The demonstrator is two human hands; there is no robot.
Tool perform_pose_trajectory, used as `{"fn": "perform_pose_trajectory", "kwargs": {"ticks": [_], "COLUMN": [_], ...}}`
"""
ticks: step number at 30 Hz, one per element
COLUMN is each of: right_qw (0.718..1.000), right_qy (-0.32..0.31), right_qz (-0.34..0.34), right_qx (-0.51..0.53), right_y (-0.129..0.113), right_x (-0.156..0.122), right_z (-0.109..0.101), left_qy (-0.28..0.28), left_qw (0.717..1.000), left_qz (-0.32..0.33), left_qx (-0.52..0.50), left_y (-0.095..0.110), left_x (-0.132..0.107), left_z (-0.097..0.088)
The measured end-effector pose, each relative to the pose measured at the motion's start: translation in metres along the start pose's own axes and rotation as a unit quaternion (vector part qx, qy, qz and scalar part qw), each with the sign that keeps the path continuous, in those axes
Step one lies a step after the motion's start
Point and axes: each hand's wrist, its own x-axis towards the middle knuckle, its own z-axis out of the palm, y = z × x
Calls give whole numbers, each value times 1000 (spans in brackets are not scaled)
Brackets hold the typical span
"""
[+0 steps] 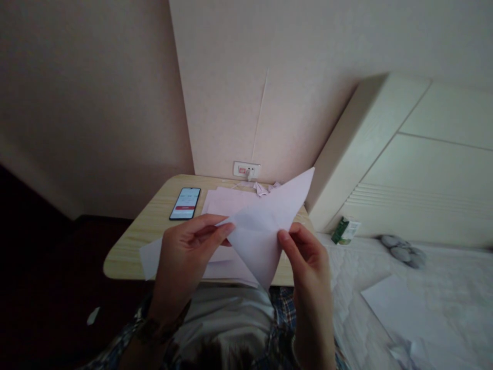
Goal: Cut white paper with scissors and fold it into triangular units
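Holding one folded white sheet (265, 234) up above the small table (131, 252), both hands on it. Clock directions as seen in the view, sheet at centre.

Left hand (198, 236): thumb and index pinched on the sheet's 9 o'clock corner. Right hand (306, 246): thumb on the front face at the 3 o'clock edge, fingers curled behind, paper between them. Sheet is tilted; long tip points between 1 and 2, lower tip hangs at 6, in line with the table's near edge.

Edges: table has rounded corners, far side up near the wall (227, 92). Wood surface shows around 9 o'clock, out past the phone (185, 204). Loose paper (151, 257) pokes out at 8 beside the left hand, a corner at the near edge.

Writing: phone screen is lit, red bar across it, text too small to read. Green and white carton (345, 230) at 3, print not legible.

Around: paper stack (225, 198) lies under and behind the sheet, partly covered by it. Small folded paper pieces (261, 190) at 12, close to the wall. Outlet (241, 169) at 11 with a plug (250, 174) in it. Headboard (408, 133) slants in at 2. Mattress (346, 288) from 3 to 5 carries the carton, a grey lumpy item (402, 250) and more white paper (404, 303) at 4. Pale scrap (93, 316) on the dark floor at 8.
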Motion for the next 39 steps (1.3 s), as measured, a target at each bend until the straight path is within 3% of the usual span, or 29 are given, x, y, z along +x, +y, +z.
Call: {"fn": "perform_pose_trajectory", "kwargs": {"ticks": [5, 9, 11, 14, 16, 19, 24, 28, 35, 39], "right_qw": [999, 998, 999, 988, 974, 969, 986, 994, 998, 996], "right_qy": [29, 53, 20, -87, -155, -184, -127, -82, -49, -60], "right_qz": [-13, -46, -1, 90, 115, 112, 71, 50, 5, -15], "right_qx": [-2, -6, 26, 96, 117, 120, 75, 41, -34, -61], "right_y": [6, 9, 11, 14, 13, 8, -5, -10, -7, -6], "right_x": [5, 9, 9, 6, 3, -1, 0, -1, -1, -1], "right_z": [-2, -9, -10, -7, -5, -1, 6, 10, 7, 8], "left_qy": [-25, -39, -12, 21, 25, 25, 20, 6, -32, -60], "left_qw": [976, 948, 934, 929, 932, 944, 981, 990, 973, 986], "left_qz": [183, 303, 351, 369, 358, 315, 159, 47, -58, -79], "left_qx": [112, 93, 61, -4, -51, -94, -111, -135, -222, -135], "left_y": [-6, -14, -15, -15, -16, -20, -19, -11, -5, -8], "left_x": [2, 5, 7, 11, 14, 16, 11, 10, 15, 14], "left_z": [-9, -11, -11, -9, -6, -4, -8, -8, -4, -8]}}
